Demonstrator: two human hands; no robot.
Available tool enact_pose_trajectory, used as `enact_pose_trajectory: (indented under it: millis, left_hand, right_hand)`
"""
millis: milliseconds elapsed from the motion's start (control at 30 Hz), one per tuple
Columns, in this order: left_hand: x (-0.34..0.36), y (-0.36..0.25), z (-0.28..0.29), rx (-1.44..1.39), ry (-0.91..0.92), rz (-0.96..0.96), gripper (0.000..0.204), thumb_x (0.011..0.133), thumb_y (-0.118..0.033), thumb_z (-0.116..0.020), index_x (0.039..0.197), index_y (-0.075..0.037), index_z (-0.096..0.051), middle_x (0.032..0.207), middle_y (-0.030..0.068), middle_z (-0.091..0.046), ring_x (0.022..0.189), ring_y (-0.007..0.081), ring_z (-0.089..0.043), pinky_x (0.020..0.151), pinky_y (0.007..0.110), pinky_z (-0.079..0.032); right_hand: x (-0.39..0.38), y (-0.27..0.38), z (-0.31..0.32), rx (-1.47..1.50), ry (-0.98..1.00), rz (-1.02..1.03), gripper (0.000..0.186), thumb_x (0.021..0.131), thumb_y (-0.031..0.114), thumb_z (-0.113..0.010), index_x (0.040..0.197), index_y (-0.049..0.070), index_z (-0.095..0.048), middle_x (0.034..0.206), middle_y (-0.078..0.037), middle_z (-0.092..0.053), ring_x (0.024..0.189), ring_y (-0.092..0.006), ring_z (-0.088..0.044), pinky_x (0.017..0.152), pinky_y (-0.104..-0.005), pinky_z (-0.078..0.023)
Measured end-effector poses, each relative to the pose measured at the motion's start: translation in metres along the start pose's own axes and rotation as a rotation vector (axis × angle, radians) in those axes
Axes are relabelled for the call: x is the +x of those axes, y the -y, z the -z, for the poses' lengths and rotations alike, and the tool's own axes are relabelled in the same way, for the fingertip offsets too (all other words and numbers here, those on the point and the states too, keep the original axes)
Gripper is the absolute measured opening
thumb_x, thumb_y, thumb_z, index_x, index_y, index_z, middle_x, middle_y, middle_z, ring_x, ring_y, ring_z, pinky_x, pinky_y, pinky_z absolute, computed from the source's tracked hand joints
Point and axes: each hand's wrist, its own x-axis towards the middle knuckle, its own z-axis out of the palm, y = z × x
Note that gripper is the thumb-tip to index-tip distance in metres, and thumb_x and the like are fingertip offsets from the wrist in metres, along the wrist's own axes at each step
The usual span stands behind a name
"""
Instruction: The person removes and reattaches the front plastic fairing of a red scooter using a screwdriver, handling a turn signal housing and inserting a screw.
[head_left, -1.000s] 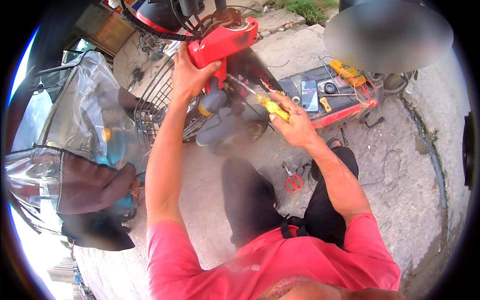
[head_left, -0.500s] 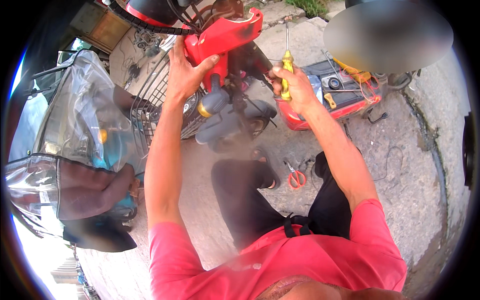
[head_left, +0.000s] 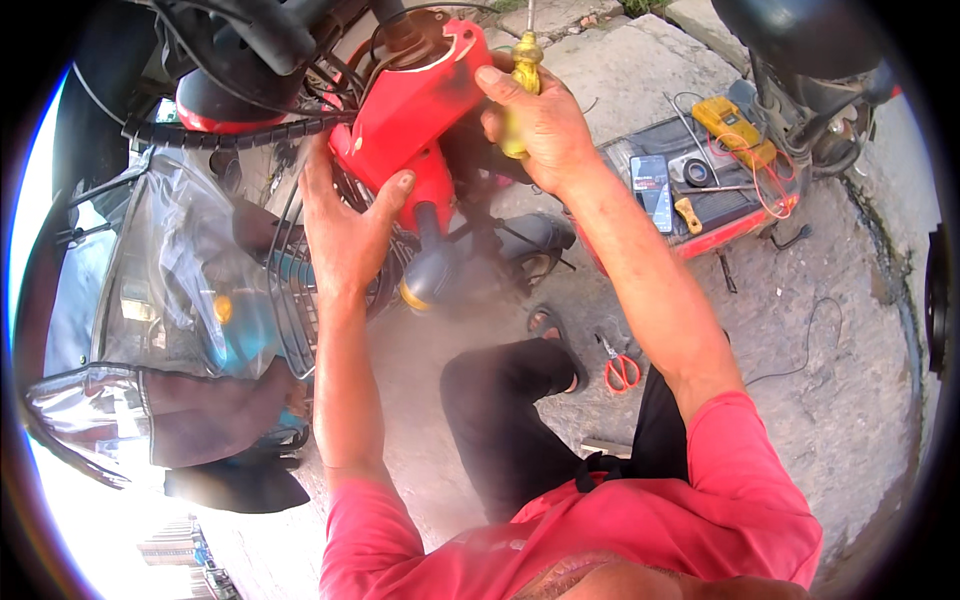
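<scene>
From the head view, the left hand (head_left: pixel 345 240) reaches up, thumb splayed, its grip clasping the red cover (head_left: pixel 415 100) low on its left — the right hand (head_left: pixel 548 135), raised opposite, clenches 1 yellow screwdriver (head_left: pixel 526 62), shaft pointing away.

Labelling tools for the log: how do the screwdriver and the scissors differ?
The screwdriver is gripped in the right hand; the scissors lie on the ground. The screwdriver has one straight yellow handle; the scissors have two looped orange-red ones. Both are hand tools with brightly coloured handles.
</scene>
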Motion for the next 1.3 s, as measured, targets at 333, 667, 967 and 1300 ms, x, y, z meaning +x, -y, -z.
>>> enact_pose_trajectory:
  millis: [333, 667, 967, 1300]
  left_hand:
    - [0.001, -0.006, -0.006, 0.075, -0.03, 0.006, 0.108, 0.074, -0.04, -0.089, 0.156, 0.004, -0.035, 0.151, 0.0269, -0.044, 0.142, 0.0388, -0.045, 0.118, 0.047, -0.036]
    - [-0.007, -0.027, -0.006, 0.398, -0.173, -0.103, 0.089, 0.075, -0.029, -0.089, 0.148, 0.002, -0.049, 0.139, 0.0197, -0.054, 0.128, 0.0324, -0.056, 0.11, 0.044, -0.043]
    - [-0.004, -0.003, -0.004, -0.073, -0.135, -0.005, 0.092, 0.072, -0.027, -0.09, 0.147, 0.003, -0.046, 0.147, 0.0165, -0.052, 0.135, 0.0269, -0.052, 0.113, 0.045, -0.043]
    - [0.003, 0.006, -0.004, -0.128, -0.11, 0.048, 0.098, 0.069, -0.027, -0.09, 0.149, 0.003, -0.043, 0.146, 0.0149, -0.053, 0.131, 0.0264, -0.054, 0.111, 0.043, -0.044]
  right_hand:
    - [0.027, -0.004, -0.005, -0.087, -0.034, 0.04, 0.05, 0.09, 0.028, -0.083, 0.128, 0.001, -0.063, 0.091, -0.002, -0.066, 0.063, -0.0083, -0.059, 0.057, -0.0257, -0.05]
    - [0.032, 0.001, -0.009, -0.01, -0.046, 0.053, 0.051, 0.084, 0.022, -0.088, 0.121, 0.001, -0.061, 0.084, -0.002, -0.067, 0.064, -0.008, -0.06, 0.058, -0.0233, -0.052]
    - [0.044, 0.016, 0.007, -0.189, 0.157, -0.091, 0.06, 0.083, 0.027, -0.089, 0.129, 0.001, -0.059, 0.083, 0.0, -0.065, 0.063, -0.0081, -0.058, 0.057, -0.0253, -0.051]
    - [0.055, 0.024, 0.007, -0.256, 0.203, 0.009, 0.079, 0.074, 0.034, -0.095, 0.132, -0.005, -0.059, 0.118, -0.01, -0.071, 0.107, -0.0166, -0.066, 0.098, -0.0308, -0.052]
